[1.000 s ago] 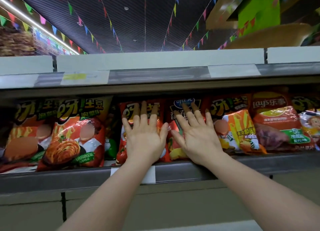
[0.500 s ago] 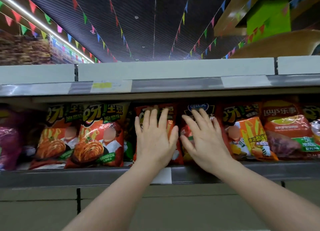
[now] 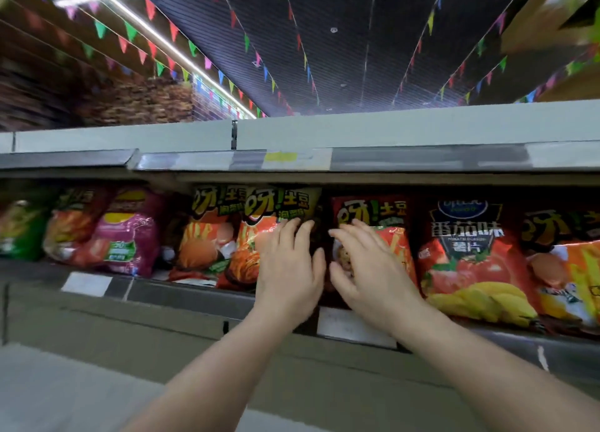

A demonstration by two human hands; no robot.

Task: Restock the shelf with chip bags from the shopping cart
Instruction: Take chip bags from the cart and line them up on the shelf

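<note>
Shelf (image 3: 194, 297): chip bags stand upright in 1 row, faces outward. Left hand (image 3: 289, 269), fingers spread, presses the orange bag (image 3: 250, 253); right hand (image 3: 373, 269), fingers spread, presses the red bag (image 3: 367, 214), likely seating them. Cart unseen.

Magenta bag (image 3: 130, 233), multicoloured bunting (image 3: 156, 55)

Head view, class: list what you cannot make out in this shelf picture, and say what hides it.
- Shopping cart: not in the head view at all.
- Gap between the bags behind the left hand and right hand: hidden by both hands.
- Far-left bags: motion-blurred, print unreadable.
- Rightmost bag: cut off by the frame edge.
- Price labels: too blurred to read.
</note>
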